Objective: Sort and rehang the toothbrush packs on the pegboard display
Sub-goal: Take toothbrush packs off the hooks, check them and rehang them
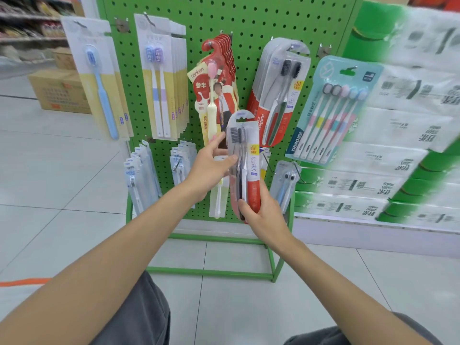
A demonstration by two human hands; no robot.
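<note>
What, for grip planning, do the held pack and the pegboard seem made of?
Held pack: clear glossy plastic blister, the brushes showing through, apparently on a printed card back. Pegboard: probably sheet metal, painted green with a smooth finish, judging by its regular punched holes.

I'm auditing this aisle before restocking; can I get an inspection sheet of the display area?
Surface: green pegboard, hooks loaded.
Job's things: Colgate twin pack in hand, off any hook; hung Colgate packs upper right, five-brush pack beside them.
Clutter: cardboard boxes on floor, left.
Hands: left hand holds the pack's middle; right hand grips its lower end.
Cables: nothing seen; orange floor strip unclear.
Surroundings: tissue packs stacked right.
</note>
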